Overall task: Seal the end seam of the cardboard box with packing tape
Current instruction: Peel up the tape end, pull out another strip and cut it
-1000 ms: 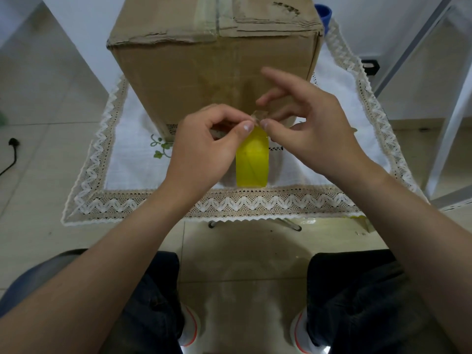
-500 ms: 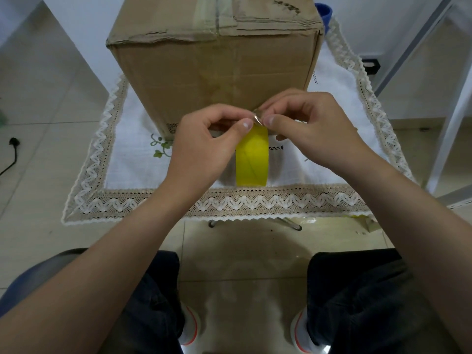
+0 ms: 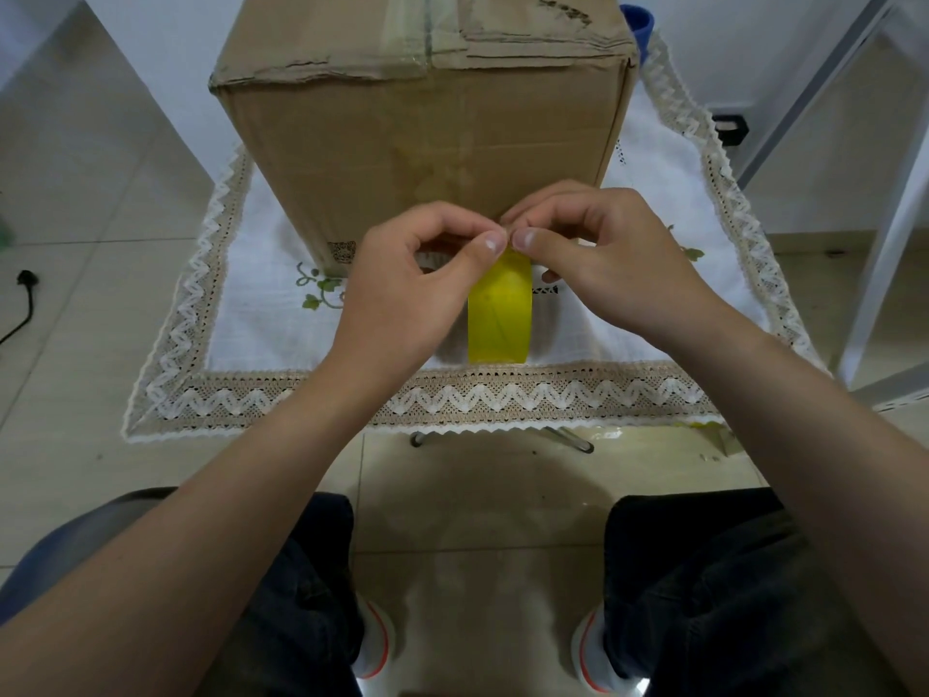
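Note:
A brown cardboard box [image 3: 422,143] stands on the table, its near end face toward me, with old clear tape along the top seam. A roll of yellow packing tape [image 3: 500,314] stands on edge just in front of the box. My left hand [image 3: 407,289] grips the top of the roll between thumb and fingers. My right hand [image 3: 608,254] pinches at the same spot on the roll, its thumb tip touching my left thumb tip. The loose end of the tape is hidden under the fingertips.
A white cloth with a lace border [image 3: 502,399] covers the small table. A blue object [image 3: 641,25] peeks out behind the box at the right. White metal frame legs [image 3: 885,244] stand at the right. A black plug and cord [image 3: 25,289] lie on the tiled floor at the left.
My right hand's fingers, spread a second ago, have curled in and closed onto the top of the roll beside my left thumb. The roll and box have stayed in place.

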`<state>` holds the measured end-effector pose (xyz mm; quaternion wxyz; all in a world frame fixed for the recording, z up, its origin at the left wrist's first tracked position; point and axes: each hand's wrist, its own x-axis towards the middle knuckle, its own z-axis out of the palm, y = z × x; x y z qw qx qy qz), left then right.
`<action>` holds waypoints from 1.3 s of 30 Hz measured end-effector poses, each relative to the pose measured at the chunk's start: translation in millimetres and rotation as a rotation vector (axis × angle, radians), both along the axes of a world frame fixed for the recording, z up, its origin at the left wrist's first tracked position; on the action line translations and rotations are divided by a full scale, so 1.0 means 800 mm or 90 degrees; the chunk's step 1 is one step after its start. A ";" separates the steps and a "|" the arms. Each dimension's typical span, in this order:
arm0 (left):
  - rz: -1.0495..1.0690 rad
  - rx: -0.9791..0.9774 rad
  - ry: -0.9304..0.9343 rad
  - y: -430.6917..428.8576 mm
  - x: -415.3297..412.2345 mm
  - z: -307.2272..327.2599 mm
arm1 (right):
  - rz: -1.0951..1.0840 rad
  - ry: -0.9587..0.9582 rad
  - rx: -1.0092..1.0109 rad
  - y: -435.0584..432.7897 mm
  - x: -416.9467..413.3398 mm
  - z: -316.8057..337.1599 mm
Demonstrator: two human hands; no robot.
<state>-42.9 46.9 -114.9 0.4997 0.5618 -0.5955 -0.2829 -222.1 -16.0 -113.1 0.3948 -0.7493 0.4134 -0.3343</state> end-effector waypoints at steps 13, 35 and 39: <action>0.035 -0.051 -0.038 -0.003 0.002 -0.005 | -0.002 -0.008 -0.019 0.002 0.005 -0.003; 0.047 -0.045 -0.012 -0.006 0.005 -0.006 | 0.020 0.060 -0.260 0.010 0.004 -0.004; 0.091 -0.042 0.066 -0.005 0.004 0.001 | -0.007 0.050 -0.255 0.007 0.005 -0.005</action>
